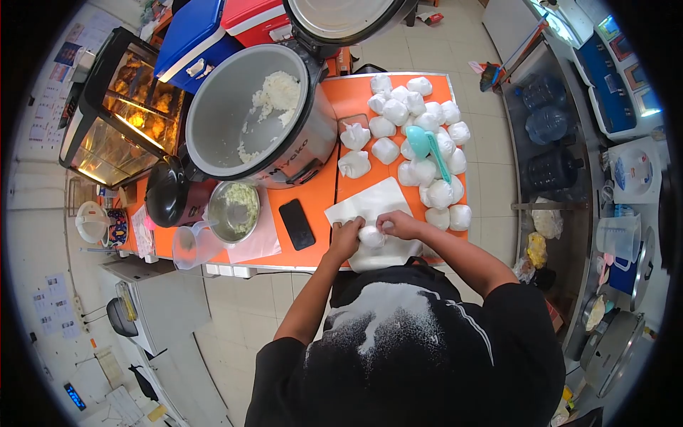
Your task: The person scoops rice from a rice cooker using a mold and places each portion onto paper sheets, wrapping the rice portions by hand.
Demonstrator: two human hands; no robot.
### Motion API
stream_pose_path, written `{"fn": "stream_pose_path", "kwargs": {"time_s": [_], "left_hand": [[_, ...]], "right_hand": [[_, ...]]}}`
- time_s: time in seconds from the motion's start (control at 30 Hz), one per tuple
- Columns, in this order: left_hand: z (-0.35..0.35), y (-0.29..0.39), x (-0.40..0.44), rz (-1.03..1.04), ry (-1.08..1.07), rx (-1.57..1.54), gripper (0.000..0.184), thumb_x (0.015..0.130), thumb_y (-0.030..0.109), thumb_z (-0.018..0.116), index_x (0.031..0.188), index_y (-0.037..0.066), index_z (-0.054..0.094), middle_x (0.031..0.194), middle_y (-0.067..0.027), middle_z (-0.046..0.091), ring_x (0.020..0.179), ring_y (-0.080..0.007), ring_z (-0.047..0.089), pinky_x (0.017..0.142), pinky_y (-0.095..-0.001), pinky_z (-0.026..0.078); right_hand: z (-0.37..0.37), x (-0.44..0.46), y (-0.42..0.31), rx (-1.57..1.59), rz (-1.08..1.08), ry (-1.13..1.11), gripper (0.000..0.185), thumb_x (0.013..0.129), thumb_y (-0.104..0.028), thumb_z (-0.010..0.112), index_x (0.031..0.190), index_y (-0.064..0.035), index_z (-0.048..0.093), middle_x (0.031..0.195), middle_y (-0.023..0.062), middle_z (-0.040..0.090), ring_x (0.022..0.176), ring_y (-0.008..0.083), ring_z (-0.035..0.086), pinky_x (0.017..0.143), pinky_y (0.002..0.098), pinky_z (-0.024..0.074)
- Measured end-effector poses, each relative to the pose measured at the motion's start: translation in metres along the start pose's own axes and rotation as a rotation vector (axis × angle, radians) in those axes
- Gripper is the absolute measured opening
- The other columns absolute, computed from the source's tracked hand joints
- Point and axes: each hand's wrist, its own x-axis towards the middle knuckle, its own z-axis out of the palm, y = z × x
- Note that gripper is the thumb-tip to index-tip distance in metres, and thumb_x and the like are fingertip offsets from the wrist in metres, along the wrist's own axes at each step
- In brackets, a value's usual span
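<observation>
On the orange table lies a white wrapping paper sheet [370,203], with a round white lump [371,236] on its near part. I cannot make out whether the lump is bare rice or a paper-covered portion. My left hand [346,238] is closed at the left of the lump, its fingers gripping the paper. My right hand [398,225] is curled with fingertips pinched at the lump's right side, seemingly on the paper too. Beyond the hands sit several white wrapped bundles [385,151], with a turquoise scoop [420,142] lying on top of them.
A large open rice cooker [313,117] holds some white rice [279,92]. Left of my hands are a black phone [297,224], a metal bowl [222,220] of pale food, a clear plastic jug [192,247] and a smaller dark cooker [171,192]. A lit food display case [121,114] stands farther left.
</observation>
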Motion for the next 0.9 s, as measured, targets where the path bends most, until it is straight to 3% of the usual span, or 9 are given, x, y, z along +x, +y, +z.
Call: {"fn": "stream_pose_path", "kwargs": {"time_s": [0.1, 0.17, 0.23, 0.33, 0.4, 0.53, 0.6, 0.73, 0.9], "left_hand": [[-0.005, 0.011, -0.012, 0.018, -0.054, -0.185, 0.039, 0.077, -0.002, 0.066, 0.113, 0.01, 0.06, 0.107, -0.0076, 0.069, 0.102, -0.029, 0.064, 0.092, -0.0451, 0.038], [0.007, 0.009, -0.015, 0.023, -0.025, -0.492, 0.035, 0.08, -0.001, 0.065, 0.114, 0.008, 0.061, 0.105, -0.0088, 0.069, 0.101, -0.0256, 0.064, 0.091, -0.0415, 0.042], [0.002, 0.022, -0.019, 0.002, 0.029, -0.866, 0.029, 0.084, -0.002, 0.063, 0.112, 0.002, 0.063, 0.101, -0.0087, 0.07, 0.102, -0.0193, 0.064, 0.09, -0.0323, 0.049], [-0.004, 0.027, -0.019, 0.006, 0.065, -0.833, 0.026, 0.083, -0.001, 0.062, 0.108, 0.003, 0.064, 0.102, -0.0093, 0.07, 0.099, -0.0206, 0.065, 0.087, -0.0347, 0.05], [-0.016, 0.037, -0.018, -0.104, 0.088, -0.688, 0.023, 0.083, 0.0, 0.062, 0.106, 0.003, 0.064, 0.101, -0.0088, 0.07, 0.096, -0.0203, 0.065, 0.085, -0.0347, 0.051], [-0.048, 0.069, -0.026, -0.25, 0.136, -0.395, 0.022, 0.081, 0.003, 0.065, 0.103, 0.003, 0.063, 0.097, -0.0081, 0.069, 0.093, -0.0194, 0.067, 0.078, -0.0342, 0.052], [-0.071, 0.082, -0.036, -0.204, 0.039, -0.649, 0.028, 0.08, 0.002, 0.067, 0.107, 0.003, 0.061, 0.099, -0.0075, 0.067, 0.092, -0.0182, 0.066, 0.078, -0.0334, 0.052], [-0.086, 0.098, -0.045, 0.043, -0.039, -1.135, 0.055, 0.074, -0.001, 0.075, 0.122, 0.005, 0.051, 0.101, -0.0036, 0.059, 0.086, -0.0127, 0.059, 0.075, -0.0287, 0.05], [-0.104, 0.117, -0.048, 0.023, 0.035, -0.929, 0.079, 0.065, 0.001, 0.083, 0.133, 0.01, 0.045, 0.093, -0.0005, 0.048, 0.082, -0.011, 0.053, 0.077, -0.0277, 0.047]], "right_hand": [[0.006, -0.008, -0.003, 0.362, 0.194, -0.047, 0.028, 0.081, -0.004, 0.074, 0.107, -0.0069, 0.062, 0.104, 0.005, 0.065, 0.102, 0.0235, 0.065, 0.091, 0.0342, 0.0515], [0.01, -0.01, -0.011, 1.21, 0.528, 0.059, 0.034, 0.088, -0.007, 0.073, 0.118, -0.0082, 0.057, 0.104, 0.004, 0.064, 0.102, 0.0179, 0.064, 0.087, 0.0318, 0.0526], [0.015, -0.007, -0.025, 1.221, 0.593, 0.175, 0.034, 0.089, -0.007, 0.072, 0.12, -0.0091, 0.056, 0.103, 0.0045, 0.064, 0.1, 0.0171, 0.064, 0.085, 0.0317, 0.0532], [0.023, -0.003, -0.035, 0.931, 0.628, 0.329, 0.038, 0.092, -0.009, 0.069, 0.127, -0.0073, 0.053, 0.11, 0.0075, 0.064, 0.102, 0.017, 0.064, 0.084, 0.0305, 0.0531], [0.018, -0.003, -0.039, 0.425, 0.434, 0.296, 0.046, 0.093, -0.01, 0.068, 0.134, -0.0034, 0.049, 0.122, 0.011, 0.062, 0.108, 0.0206, 0.062, 0.088, 0.0321, 0.0515], [0.006, -0.01, -0.096, 0.35, 0.297, 0.361, 0.061, 0.087, -0.022, 0.076, 0.137, -0.0017, 0.047, 0.118, 0.022, 0.061, 0.11, 0.0256, 0.062, 0.088, 0.035, 0.0517], [-0.004, -0.015, -0.137, 0.235, 0.294, 0.359, 0.076, 0.078, -0.028, 0.085, 0.138, -0.0023, 0.045, 0.116, 0.0193, 0.061, 0.109, 0.026, 0.061, 0.091, 0.0364, 0.051], [-0.028, -0.02, -0.129, 0.75, 0.206, 0.042, 0.088, 0.068, -0.024, 0.093, 0.139, -0.0039, 0.043, 0.118, 0.0107, 0.059, 0.109, 0.0207, 0.059, 0.094, 0.0348, 0.0498], [-0.05, -0.031, -0.161, 0.813, 0.163, -0.161, 0.106, 0.07, -0.017, 0.088, 0.156, -0.0103, 0.025, 0.129, 0.0125, 0.056, 0.115, 0.0201, 0.057, 0.097, 0.0342, 0.0479]]}}
